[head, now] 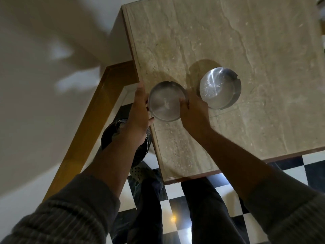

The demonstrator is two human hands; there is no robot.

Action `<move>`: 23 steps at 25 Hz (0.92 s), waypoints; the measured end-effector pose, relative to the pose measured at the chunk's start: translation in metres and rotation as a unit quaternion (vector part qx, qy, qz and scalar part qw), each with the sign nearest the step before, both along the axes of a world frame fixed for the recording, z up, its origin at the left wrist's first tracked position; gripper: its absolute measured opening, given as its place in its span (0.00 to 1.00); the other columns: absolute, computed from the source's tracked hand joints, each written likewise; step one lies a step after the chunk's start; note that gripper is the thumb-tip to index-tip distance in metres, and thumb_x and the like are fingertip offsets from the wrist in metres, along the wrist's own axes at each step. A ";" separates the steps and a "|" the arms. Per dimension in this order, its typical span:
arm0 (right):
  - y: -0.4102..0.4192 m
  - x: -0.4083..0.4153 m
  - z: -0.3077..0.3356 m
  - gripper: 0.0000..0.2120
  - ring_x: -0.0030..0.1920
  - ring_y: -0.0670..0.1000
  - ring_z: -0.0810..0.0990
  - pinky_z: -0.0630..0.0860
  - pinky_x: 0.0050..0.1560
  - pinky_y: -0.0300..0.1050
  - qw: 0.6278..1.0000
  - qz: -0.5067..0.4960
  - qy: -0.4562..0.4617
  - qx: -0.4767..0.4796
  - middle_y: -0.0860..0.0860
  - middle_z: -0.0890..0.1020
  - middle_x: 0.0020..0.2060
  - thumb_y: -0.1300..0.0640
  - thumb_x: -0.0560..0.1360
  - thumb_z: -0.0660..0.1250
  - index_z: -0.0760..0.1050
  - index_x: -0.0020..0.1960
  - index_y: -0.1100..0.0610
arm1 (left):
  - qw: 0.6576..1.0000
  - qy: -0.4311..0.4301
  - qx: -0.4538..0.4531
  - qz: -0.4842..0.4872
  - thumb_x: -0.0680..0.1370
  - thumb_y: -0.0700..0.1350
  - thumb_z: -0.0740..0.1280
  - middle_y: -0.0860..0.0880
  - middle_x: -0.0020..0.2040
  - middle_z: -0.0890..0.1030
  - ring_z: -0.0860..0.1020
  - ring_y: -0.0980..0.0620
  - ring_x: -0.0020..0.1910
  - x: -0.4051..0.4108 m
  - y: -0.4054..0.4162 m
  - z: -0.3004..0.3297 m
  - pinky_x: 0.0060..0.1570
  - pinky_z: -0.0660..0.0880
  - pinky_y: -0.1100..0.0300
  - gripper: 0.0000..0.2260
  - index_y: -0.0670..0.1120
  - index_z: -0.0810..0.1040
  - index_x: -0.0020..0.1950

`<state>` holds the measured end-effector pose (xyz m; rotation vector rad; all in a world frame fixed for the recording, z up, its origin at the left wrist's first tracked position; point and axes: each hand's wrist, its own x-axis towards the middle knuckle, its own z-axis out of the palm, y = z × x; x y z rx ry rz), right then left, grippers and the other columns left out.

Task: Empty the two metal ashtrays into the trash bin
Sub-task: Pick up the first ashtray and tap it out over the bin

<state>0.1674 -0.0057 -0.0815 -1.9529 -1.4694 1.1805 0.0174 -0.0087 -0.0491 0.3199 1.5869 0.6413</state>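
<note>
Two round metal ashtrays sit on a beige marble table (228,41). The left ashtray (166,103) is near the table's left edge, with a little pale ash inside. My left hand (139,110) grips its left rim and my right hand (193,111) grips its right rim, thumb over the edge. The right ashtray (219,88) stands free just beyond my right hand, with ash specks in it. A dark round trash bin (112,132) stands on the floor below the table's left edge, mostly hidden by my left forearm.
A wooden frame (91,120) runs diagonally left of the bin along a white wall. The floor has black and white checkered tiles (175,205). My legs and a sandal (139,171) are beneath the table's near edge.
</note>
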 end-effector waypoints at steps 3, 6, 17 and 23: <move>-0.007 -0.009 0.002 0.12 0.45 0.49 0.79 0.76 0.44 0.45 1.000 -0.005 -0.006 -0.021 0.50 0.81 0.44 0.57 0.82 0.58 0.77 0.60 0.59 | 0.999 0.016 -0.021 0.024 0.79 0.71 0.50 0.47 0.70 0.79 0.77 0.50 0.66 -0.007 -0.008 0.005 0.51 0.73 0.54 0.34 0.51 0.77 0.72; -0.018 -0.020 0.010 0.11 0.43 0.49 0.80 0.78 0.42 0.43 0.999 0.000 -0.002 -0.042 0.52 0.82 0.44 0.56 0.82 0.58 0.78 0.56 0.59 | 0.999 0.027 -0.021 0.034 0.82 0.67 0.48 0.48 0.62 0.82 0.79 0.52 0.59 -0.021 -0.023 0.011 0.46 0.74 0.57 0.31 0.49 0.77 0.71; -0.055 -0.094 0.015 0.08 0.58 0.55 0.81 0.83 0.54 0.49 0.902 0.033 0.281 -0.328 0.55 0.81 0.57 0.59 0.81 0.62 0.77 0.58 0.55 | 0.987 0.131 -0.092 0.023 0.82 0.63 0.58 0.44 0.65 0.80 0.80 0.46 0.60 -0.132 -0.075 0.003 0.65 0.77 0.42 0.26 0.46 0.77 0.68; -0.076 -0.129 -0.006 0.03 0.55 0.53 0.81 0.81 0.53 0.46 0.928 0.247 0.147 -0.238 0.54 0.80 0.52 0.57 0.79 0.65 0.76 0.50 0.50 | 0.976 0.012 -0.139 -0.169 0.79 0.52 0.71 0.41 0.69 0.78 0.80 0.49 0.57 -0.198 -0.101 -0.018 0.58 0.82 0.55 0.19 0.44 0.76 0.66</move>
